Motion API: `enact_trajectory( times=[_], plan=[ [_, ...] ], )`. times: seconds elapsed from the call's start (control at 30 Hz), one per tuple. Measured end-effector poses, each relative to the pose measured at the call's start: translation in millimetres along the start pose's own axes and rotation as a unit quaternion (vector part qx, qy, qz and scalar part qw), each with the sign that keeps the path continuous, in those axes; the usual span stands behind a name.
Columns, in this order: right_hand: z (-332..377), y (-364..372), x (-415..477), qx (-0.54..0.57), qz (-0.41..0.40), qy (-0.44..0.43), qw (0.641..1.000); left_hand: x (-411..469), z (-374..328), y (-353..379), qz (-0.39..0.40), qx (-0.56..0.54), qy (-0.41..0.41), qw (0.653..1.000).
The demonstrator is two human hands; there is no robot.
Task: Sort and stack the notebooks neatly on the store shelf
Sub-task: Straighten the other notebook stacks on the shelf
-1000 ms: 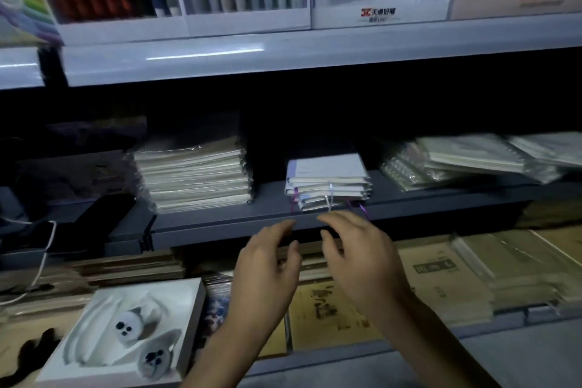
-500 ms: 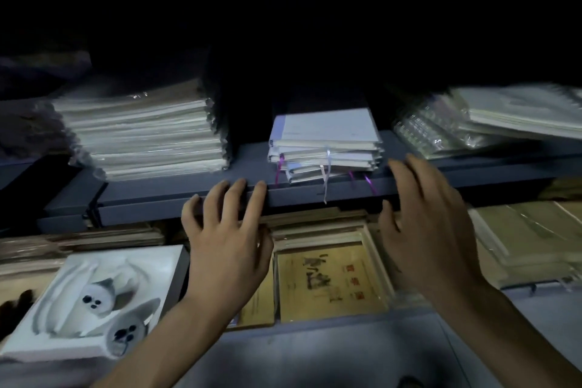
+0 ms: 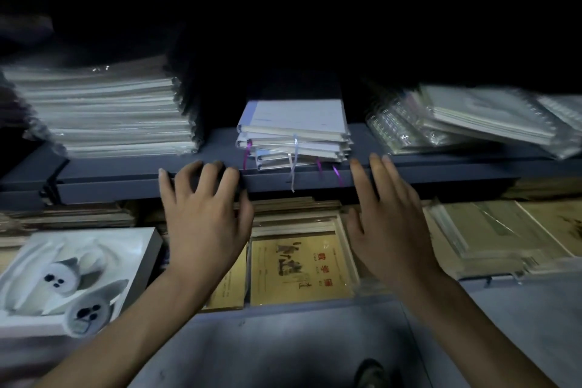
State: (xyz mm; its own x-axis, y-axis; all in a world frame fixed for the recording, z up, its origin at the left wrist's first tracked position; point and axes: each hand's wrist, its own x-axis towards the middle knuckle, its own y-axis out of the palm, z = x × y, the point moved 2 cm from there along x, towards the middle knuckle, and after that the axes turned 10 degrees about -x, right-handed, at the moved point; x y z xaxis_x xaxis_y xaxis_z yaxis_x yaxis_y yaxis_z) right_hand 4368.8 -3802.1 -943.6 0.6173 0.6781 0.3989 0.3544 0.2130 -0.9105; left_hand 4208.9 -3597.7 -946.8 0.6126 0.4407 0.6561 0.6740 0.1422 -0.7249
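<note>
L hand (image 3: 204, 220) fingers spread, loosely bent, empty, tips at grey-blue shelf (image 3: 126, 181) edge. R hand (image 3: 389, 230) fingers straight, empty. Skewed stack of pale lilac ribbon-marked notebooks (image 3: 294, 131) on shelf, just above/btwn both.

1. The left hand (image 3: 204, 224) is bare, with slim fingers.
2. The left forearm (image 3: 135, 324) is uncovered as far as I can see it.
3. The right hand (image 3: 387, 230) and right forearm (image 3: 472, 324) are bare likewise.
</note>
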Motion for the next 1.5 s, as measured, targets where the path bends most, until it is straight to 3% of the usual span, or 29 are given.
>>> enact_trajectory(
  times=[0.13,0.27,0.37,0.43,0.5,0.63,0.83,1.1,1.27,1.5],
  plan=[
    [-12,-5,-2,0.046,0.049,-0.015,0.998,5,-15,-2,0.001,-0.038,-0.065,0.997],
    [-16,-16,-1,0.103,0.042,-0.017,0.994,-1,-15,-11,0.024,-0.087,-0.085,0.992],
    [-13,-29,1,0.151,0.052,0.039,0.986,3,-8,-22,0.046,-0.132,-0.097,0.985],
    [-7,-40,6,0.19,0.016,0.093,0.977,10,-5,-29,0.047,-0.179,-0.107,0.977],
    [-1,-50,12,0.253,-0.036,0.153,0.955,18,-3,-35,0.03,-0.268,-0.126,0.955],
    [15,-57,23,0.383,-0.101,0.213,0.893,27,-6,-40,0.018,-0.447,-0.181,0.876],
    [27,-58,35,0.464,-0.115,0.248,0.843,40,-5,-25,-0.01,-0.531,-0.243,0.811],
    [36,-54,56,0.53,-0.143,0.268,0.792,52,-5,-18,-0.029,-0.528,-0.207,0.823],
    [35,-50,60,0.526,-0.134,0.261,0.798,53,-10,-17,-0.05,-0.509,-0.191,0.838],
    [27,-55,66,0.513,-0.103,0.243,0.817,50,-16,-15,-0.094,-0.539,-0.213,0.809]
  ],
)
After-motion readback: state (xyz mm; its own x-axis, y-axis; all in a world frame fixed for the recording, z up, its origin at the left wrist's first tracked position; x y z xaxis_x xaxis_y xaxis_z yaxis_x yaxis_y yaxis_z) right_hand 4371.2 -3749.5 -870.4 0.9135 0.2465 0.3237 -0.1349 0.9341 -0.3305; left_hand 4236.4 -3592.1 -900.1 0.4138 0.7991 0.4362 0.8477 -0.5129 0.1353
